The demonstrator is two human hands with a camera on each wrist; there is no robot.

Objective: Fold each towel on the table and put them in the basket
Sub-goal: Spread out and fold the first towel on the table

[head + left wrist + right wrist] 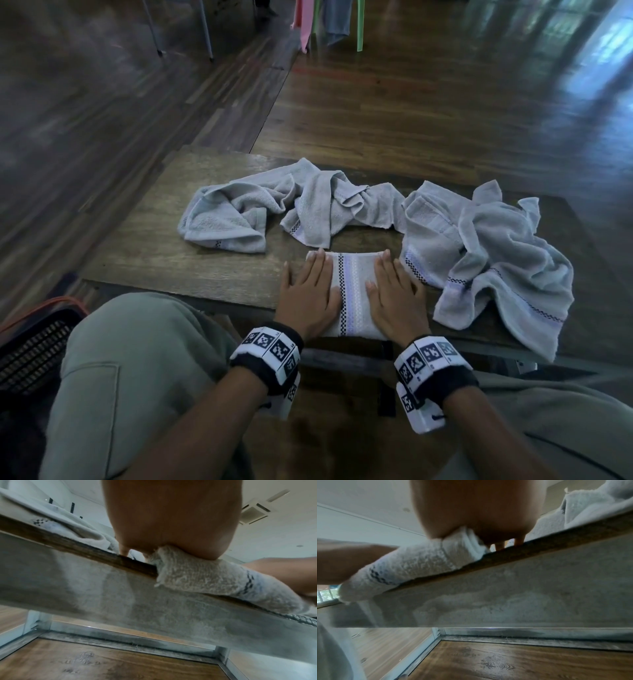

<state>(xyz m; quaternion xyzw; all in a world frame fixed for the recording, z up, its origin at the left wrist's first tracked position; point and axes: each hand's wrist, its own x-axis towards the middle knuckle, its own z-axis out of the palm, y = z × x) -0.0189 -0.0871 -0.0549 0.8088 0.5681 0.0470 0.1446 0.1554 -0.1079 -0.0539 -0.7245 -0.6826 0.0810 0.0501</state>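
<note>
A folded grey towel with a checked and lilac band lies at the near edge of the wooden table. My left hand lies flat on its left half, fingers straight. My right hand presses flat on its right half. In the left wrist view the folded towel slightly overhangs the table edge under my left hand. The right wrist view shows the folded towel under my right hand. A black basket stands on the floor at the lower left.
Two crumpled grey towels lie behind my hands: one spread across the table's middle and left, another on the right, draping over the near edge. My knees in grey-green trousers sit below the table. Chair legs stand far back.
</note>
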